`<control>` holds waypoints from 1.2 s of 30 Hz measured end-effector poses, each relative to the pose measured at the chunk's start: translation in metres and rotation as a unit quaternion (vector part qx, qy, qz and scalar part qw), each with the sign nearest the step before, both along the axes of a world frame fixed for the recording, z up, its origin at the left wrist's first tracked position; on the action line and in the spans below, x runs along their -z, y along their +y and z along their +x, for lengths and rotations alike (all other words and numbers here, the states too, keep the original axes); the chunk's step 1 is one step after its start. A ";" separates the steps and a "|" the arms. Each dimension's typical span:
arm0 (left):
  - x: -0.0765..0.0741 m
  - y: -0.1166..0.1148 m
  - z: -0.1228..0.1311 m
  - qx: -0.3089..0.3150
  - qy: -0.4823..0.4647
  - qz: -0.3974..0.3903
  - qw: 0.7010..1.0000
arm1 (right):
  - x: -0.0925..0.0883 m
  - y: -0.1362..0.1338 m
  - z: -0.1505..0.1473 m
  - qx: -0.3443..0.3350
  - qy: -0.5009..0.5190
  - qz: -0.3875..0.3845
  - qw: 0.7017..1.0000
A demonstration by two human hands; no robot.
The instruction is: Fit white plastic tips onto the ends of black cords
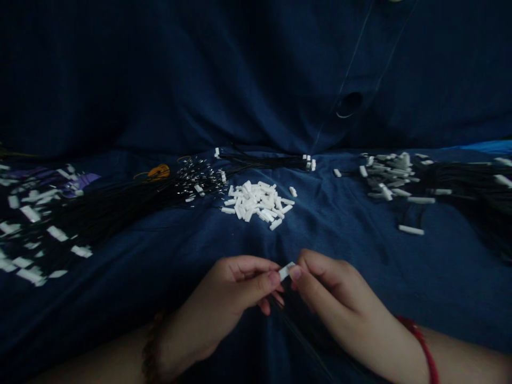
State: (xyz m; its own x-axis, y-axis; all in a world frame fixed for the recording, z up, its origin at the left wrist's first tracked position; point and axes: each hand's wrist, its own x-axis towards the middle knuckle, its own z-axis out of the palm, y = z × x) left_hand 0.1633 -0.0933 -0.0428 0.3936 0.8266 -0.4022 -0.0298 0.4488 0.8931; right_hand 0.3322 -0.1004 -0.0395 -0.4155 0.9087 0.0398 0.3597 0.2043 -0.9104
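Your left hand [232,298] and right hand [340,304] meet low centre, forearms angling in from both sides. Both grips pinched closed, thumb and forefinger tips nearly touching across the gap; other fingers curled under.

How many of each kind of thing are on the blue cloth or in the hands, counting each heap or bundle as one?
left hand and right hand: 2
white connector pinched between them: 1
heap of loose white connectors: 1
black wire bundles: 3
red wrist cord and beaded bracelet: 2
Total: 9
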 end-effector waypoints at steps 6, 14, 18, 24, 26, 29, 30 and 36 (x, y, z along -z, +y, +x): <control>0.000 0.000 0.001 -0.020 0.000 -0.007 1.000 | 0.003 0.001 -0.002 -0.001 0.005 -0.025 1.000; -0.004 0.002 -0.001 -0.035 0.011 -0.020 0.999 | -0.013 0.004 0.004 -0.009 -0.137 0.030 0.990; -0.004 0.003 -0.002 -0.049 0.017 -0.016 0.999 | -0.026 -0.011 0.010 0.022 -0.250 0.305 0.919; -0.003 0.001 -0.003 -0.047 0.012 -0.005 0.999 | -0.013 -0.033 0.011 -0.077 -0.347 0.352 0.866; -0.003 0.000 -0.003 -0.052 0.008 0.000 0.999 | -0.011 -0.033 0.012 -0.099 -0.362 0.317 0.871; -0.002 0.000 -0.004 -0.062 0.002 0.009 0.998 | -0.012 -0.031 0.015 -0.094 -0.364 0.263 0.889; -0.002 0.000 -0.004 -0.065 -0.002 0.010 0.998 | -0.014 -0.030 0.017 -0.083 -0.365 0.251 0.893; -0.002 0.000 -0.003 -0.097 -0.052 -0.022 0.994 | -0.040 -0.020 0.038 -0.077 -0.252 0.101 0.959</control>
State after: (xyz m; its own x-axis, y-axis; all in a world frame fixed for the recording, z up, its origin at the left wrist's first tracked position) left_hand 0.1603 -0.0933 -0.0412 0.2701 0.8736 -0.4047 -0.2098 0.4636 0.8608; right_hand 0.3698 -0.1209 0.0003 -0.5574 0.8296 -0.0323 0.6946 0.4446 -0.5656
